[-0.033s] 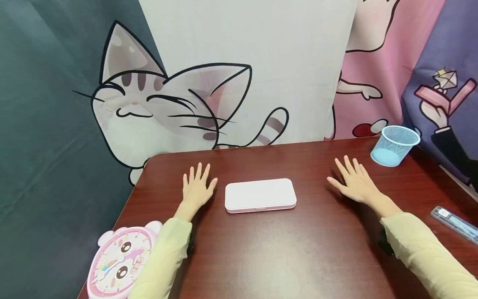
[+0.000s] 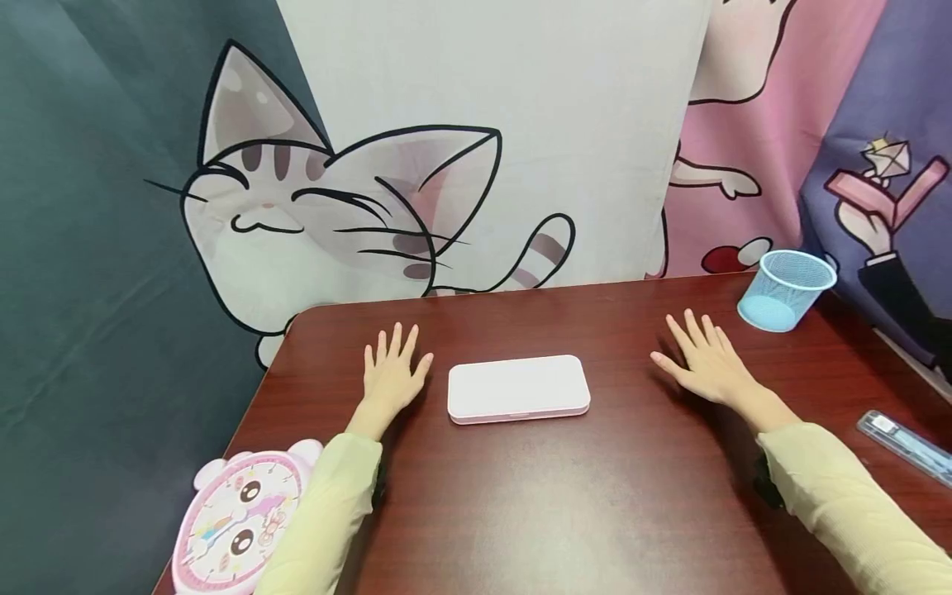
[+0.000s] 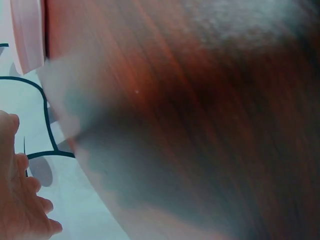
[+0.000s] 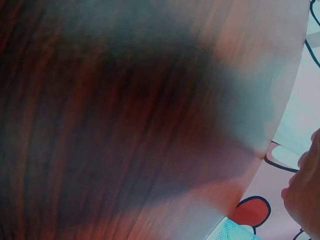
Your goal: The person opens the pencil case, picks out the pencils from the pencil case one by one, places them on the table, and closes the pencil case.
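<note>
My left hand (image 2: 390, 370) is held palm down over the table with its fingers spread, just left of a flat white case (image 2: 518, 388) with a pink lower edge. The case lies closed, and its pink side (image 3: 31, 35) shows at the top left of the left wrist view. On the other side, farther from the case, my right hand (image 2: 706, 361) has straight, spread fingers too. Neither hand holds anything. A light blue mesh pen cup (image 2: 786, 291) stands beyond the right hand, its rim (image 4: 232, 231) peeking into the right wrist view.
A pink animal-faced clock (image 2: 241, 525) lies at the front left, partly behind the left sleeve. Near the right edge of the brown table (image 2: 550, 496) is a narrow clear-and-blue packet (image 2: 907, 446). Cartoon-printed cloth (image 2: 595, 124) hangs behind.
</note>
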Demonstrator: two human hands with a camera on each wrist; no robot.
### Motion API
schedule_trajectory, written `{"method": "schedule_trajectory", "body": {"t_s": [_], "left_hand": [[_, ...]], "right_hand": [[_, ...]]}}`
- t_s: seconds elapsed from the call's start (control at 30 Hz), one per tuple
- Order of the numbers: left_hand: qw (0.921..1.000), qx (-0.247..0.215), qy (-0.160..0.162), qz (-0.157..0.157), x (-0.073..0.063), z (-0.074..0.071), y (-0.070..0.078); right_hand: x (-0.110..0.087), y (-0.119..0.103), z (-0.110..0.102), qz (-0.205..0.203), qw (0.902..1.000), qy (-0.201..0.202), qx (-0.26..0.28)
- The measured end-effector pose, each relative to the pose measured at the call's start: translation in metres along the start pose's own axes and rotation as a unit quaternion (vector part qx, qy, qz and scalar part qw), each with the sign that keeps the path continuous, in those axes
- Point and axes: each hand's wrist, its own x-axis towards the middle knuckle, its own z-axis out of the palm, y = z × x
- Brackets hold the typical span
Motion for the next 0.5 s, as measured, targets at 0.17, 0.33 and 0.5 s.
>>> {"method": "schedule_trajectory", "body": {"t_s": [0.17,0.33,0.5], "left_hand": [[1.0,-0.007,0.006,0.001,0.0,0.001,-0.002],[0.9997,-0.012,0.01,0.018,0.002,0.005,-0.005],[0.9986,-0.012,0.015,0.049,0.003,0.009,-0.002]], "right_hand": [[0.001,-0.001,-0.001,0.0,1.0,-0.009,-0.004],[0.0,-0.002,-0.004,0.003,0.9998,-0.016,-0.009],[0.002,-0.012,-0.003,-0.017,0.9998,-0.008,-0.006]]}}
